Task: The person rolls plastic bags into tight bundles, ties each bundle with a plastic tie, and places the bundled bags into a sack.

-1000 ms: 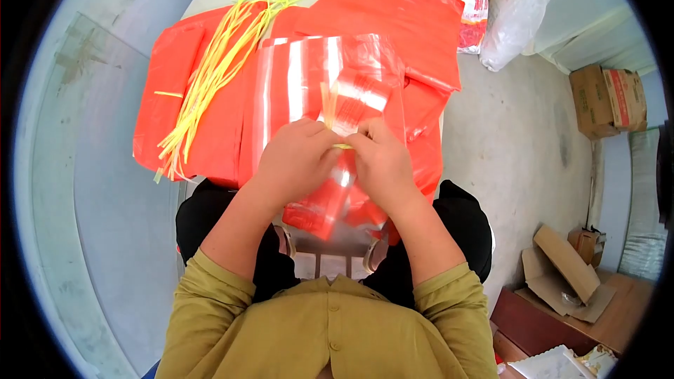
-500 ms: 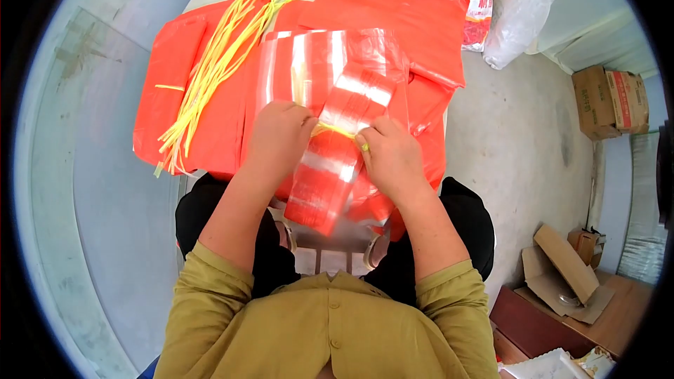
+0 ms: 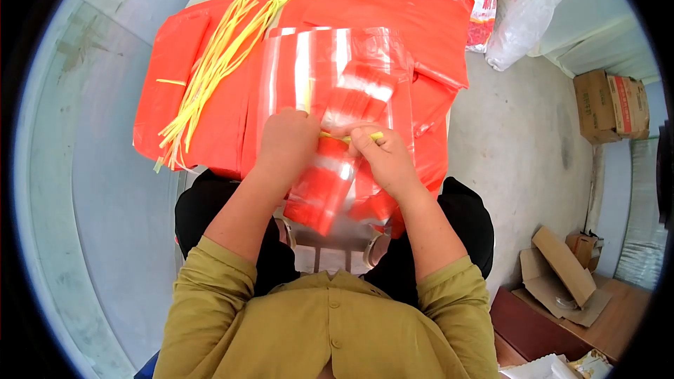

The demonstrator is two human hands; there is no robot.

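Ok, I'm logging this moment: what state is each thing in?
Bundle: folded narrow, partly blurred
Tie: across the bundle's front
Left hand: closed on the tie
Right hand: pinching the tie
Red plastic: flat, layered
Spare ties: loose, lying on red plastic
White sacks: bulging
Open carton: flaps spread
Far carton: lid unclear

A person's left hand (image 3: 289,139) and right hand (image 3: 385,158) grip a yellow tie (image 3: 377,136) around a folded red bag (image 3: 321,193). Loose yellow strips (image 3: 219,64) lie on red plastic (image 3: 163,109) nearby.
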